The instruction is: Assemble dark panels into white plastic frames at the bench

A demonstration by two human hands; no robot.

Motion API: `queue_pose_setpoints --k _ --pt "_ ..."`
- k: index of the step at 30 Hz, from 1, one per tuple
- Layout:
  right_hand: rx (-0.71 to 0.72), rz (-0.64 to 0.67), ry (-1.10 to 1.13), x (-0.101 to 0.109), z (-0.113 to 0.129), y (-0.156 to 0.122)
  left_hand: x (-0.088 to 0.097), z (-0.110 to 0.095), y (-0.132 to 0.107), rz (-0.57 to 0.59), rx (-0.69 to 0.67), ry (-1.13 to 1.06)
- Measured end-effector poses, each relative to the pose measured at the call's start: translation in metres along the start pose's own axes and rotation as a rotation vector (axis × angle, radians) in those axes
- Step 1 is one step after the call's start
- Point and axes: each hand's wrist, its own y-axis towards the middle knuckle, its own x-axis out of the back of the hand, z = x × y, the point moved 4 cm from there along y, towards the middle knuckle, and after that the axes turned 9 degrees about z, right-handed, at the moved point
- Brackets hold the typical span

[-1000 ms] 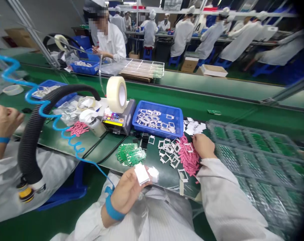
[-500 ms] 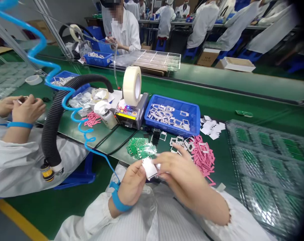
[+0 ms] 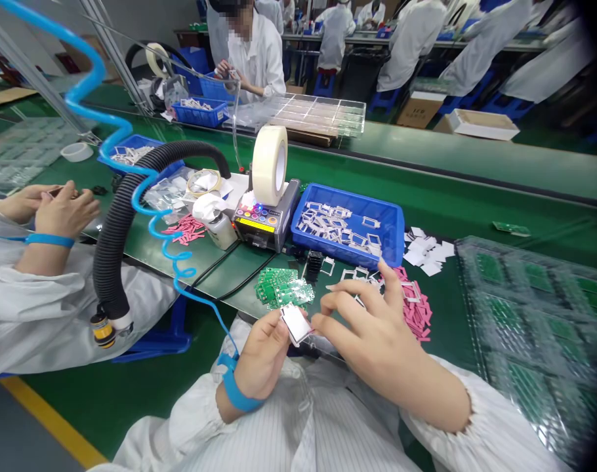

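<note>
My left hand (image 3: 264,351), with a blue strap at the wrist, pinches a small flat white panel with a thin dark-edged frame (image 3: 296,325) between thumb and fingers. At the panel's right edge is my right hand (image 3: 367,328), its forefinger tip touching or almost touching it. The other right fingers are spread and raised; that thumb is mostly hidden. Just beyond the panel lie green circuit boards (image 3: 283,286) in a loose pile. White frames (image 3: 360,275) and a heap of pink strips (image 3: 417,316) lie beyond and beside my right hand, which partly covers them.
A blue bin (image 3: 348,223) holds white frames. Left of it stand a tape dispenser (image 3: 262,226) with a tape roll (image 3: 269,165) and a white bottle (image 3: 221,231). Clear trays (image 3: 535,314) with green boards lie right. A black hose (image 3: 109,242) and co-worker's hands (image 3: 65,213) are left.
My right hand has opened its fingers wider, and its forefinger has drawn back to the panel's edge, uncovering more of the panel. My left hand keeps its hold. The whole view has shifted slightly.
</note>
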Motion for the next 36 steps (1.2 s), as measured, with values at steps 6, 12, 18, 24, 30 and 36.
queue_pose_setpoints --k 6,12,18,24,30,36 --pt "0.127 0.075 0.014 -0.002 0.003 0.004 -0.003 0.0 0.002 0.068 0.051 0.026" --pt "0.007 -0.043 0.208 -0.013 0.005 0.003 -0.002 0.0 0.005 0.026 0.062 0.016" --pt "-0.126 -0.208 0.331 -0.025 0.009 -0.005 0.001 -0.002 0.006 -0.058 0.051 -0.069" --pt "-0.197 -0.182 0.409 -0.034 0.003 -0.014 0.002 -0.001 0.005 -0.085 0.042 -0.143" --pt "-0.314 -0.257 0.436 -0.036 0.007 -0.008 0.001 -0.001 0.002 -0.033 0.013 -0.019" --pt "-0.191 -0.119 0.422 -0.031 0.004 0.002 0.01 -0.054 -0.003 0.137 -0.232 0.851"
